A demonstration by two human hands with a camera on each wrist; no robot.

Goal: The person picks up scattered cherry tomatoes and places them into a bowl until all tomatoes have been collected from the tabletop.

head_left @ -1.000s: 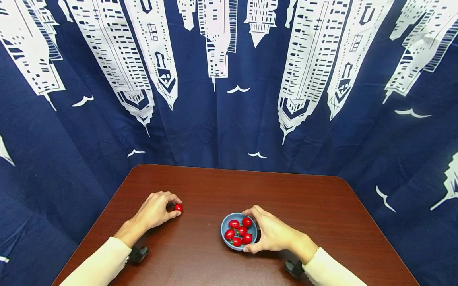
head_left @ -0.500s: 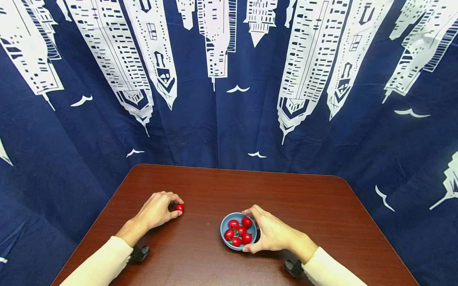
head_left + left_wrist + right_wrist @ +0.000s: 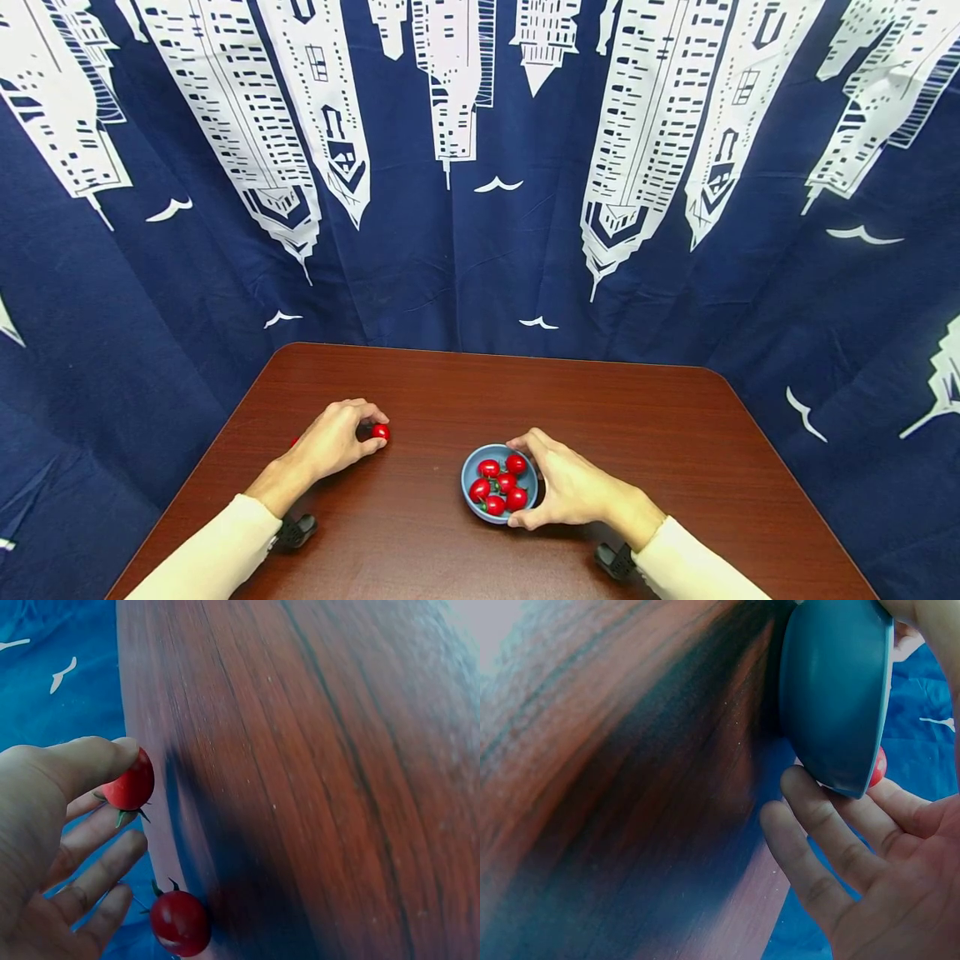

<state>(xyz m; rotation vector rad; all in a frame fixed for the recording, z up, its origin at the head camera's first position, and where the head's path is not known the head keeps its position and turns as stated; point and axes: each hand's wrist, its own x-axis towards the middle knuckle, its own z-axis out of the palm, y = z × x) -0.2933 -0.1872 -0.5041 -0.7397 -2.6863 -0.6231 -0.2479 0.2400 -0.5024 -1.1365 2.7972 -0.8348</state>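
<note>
My left hand (image 3: 337, 433) pinches a red cherry tomato (image 3: 381, 432) between thumb and fingers; in the left wrist view this tomato (image 3: 130, 784) shows its green stem end, above the table surface. A second cherry tomato (image 3: 181, 923) lies on the table below the fingers, and a sliver of it (image 3: 293, 442) peeks out left of the hand in the head view. With thumb and fingers spread across it, my right hand (image 3: 573, 487) grips a small blue bowl (image 3: 477, 515) by its right side. Several cherry tomatoes (image 3: 506, 483) sit inside the bowl.
The brown wooden table (image 3: 600, 400) has rounded far corners. Beyond it hangs a dark blue curtain (image 3: 420, 267) printed with white buildings and birds. Each wrist carries a small black device, such as the one (image 3: 617, 562) under the right wrist.
My left hand has shifted slightly right and away from me with the tomato, uncovering a bit of another tomato behind it. The right hand and the bowl have stayed almost still.
</note>
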